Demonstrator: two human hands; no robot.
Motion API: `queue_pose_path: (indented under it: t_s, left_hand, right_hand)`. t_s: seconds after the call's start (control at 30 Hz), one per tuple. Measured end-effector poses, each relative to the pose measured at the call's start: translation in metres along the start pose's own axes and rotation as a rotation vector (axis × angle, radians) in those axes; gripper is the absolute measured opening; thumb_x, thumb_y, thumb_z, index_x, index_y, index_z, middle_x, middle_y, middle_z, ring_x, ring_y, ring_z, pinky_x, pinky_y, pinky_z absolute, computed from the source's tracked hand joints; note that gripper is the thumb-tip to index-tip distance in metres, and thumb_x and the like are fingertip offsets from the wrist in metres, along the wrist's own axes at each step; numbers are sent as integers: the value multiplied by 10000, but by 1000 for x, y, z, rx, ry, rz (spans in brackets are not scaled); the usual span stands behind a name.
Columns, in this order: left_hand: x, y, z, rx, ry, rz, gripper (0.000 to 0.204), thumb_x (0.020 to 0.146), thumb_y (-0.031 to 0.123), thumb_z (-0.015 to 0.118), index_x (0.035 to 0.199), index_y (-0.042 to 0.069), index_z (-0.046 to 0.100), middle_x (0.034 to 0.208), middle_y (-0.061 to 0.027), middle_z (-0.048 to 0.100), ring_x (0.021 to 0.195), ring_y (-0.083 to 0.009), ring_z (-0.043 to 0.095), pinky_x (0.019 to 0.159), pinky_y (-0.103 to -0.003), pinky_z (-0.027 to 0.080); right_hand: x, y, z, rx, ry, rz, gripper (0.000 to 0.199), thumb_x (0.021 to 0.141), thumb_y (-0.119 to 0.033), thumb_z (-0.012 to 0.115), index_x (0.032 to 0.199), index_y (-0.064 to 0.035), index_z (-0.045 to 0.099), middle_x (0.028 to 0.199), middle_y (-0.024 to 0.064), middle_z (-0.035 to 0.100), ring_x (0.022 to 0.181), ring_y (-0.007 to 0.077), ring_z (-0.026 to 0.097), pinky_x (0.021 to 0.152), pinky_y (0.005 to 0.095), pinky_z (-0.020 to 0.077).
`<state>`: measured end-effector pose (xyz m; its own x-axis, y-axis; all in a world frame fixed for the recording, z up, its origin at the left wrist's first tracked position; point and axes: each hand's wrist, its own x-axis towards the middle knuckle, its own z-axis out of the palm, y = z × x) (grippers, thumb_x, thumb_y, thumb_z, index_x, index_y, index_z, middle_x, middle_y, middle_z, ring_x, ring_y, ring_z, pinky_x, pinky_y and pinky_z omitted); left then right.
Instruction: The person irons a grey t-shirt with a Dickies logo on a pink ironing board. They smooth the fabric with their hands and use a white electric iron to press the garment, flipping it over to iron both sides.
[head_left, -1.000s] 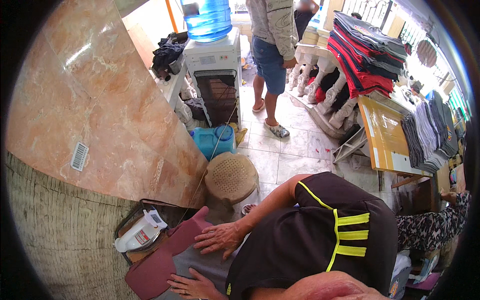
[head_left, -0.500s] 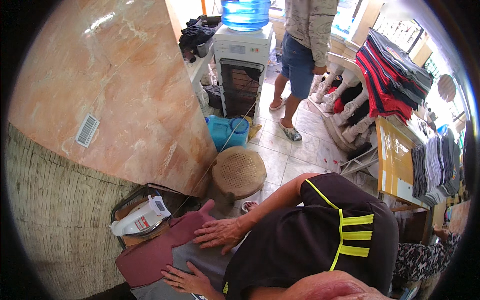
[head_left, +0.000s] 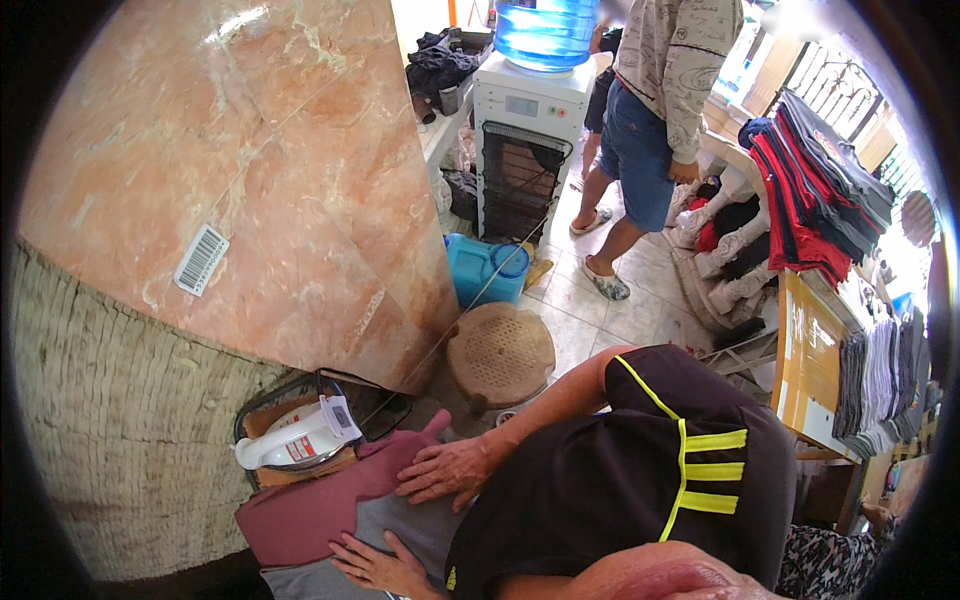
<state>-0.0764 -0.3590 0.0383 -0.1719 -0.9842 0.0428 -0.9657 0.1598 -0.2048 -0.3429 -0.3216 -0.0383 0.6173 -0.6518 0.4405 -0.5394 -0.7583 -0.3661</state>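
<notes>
Shop floor | both hands [head_left: 447,470] flat on maroon cloth [head_left: 300,515]

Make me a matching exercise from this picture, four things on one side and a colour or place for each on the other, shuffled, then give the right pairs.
Things:
1. right hand
2. left hand
3. water bottle
4. round stool

Places or colours:
A. blue, on top of the white dispenser
B. flat on the maroon cloth
C. tan, on the tiled floor
D. on the grey cloth, lower edge

Pairs: 1-B, 2-D, 3-A, 4-C
</notes>
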Motion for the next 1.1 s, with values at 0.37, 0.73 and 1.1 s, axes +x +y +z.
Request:
queue_pose_path:
  t_s: [0.37,0.73,1.1]
  left_hand:
    - [4,-15,20,26,87,79,736,975,578,418,1563,156,284,1634,-100,225,1475,-404,225,1148,-554,226]
    - [6,-13,41,47,299,69,781,907,594,512,1549,187,332,1610,-87,295,1443,-375,318,1110,-507,296]
    - [9,-9,21,0,-11,-14,828,891,602,530,1563,187,283,1635,-111,209,1477,-378,243,1143,-557,268]
  right_hand:
    - [0,7,13,-82,-13,-16,852,878,-523,650,1528,-81,324,1630,146,219,1492,343,217,1148,503,224]
    - [-1,4,11,-152,2,-6,830,878,-513,642,1521,-85,338,1629,131,229,1496,324,217,1156,494,214]
    - [1,1,6,-120,-73,27,848,859,-498,661,1520,-79,334,1634,138,206,1502,337,194,1160,508,199]
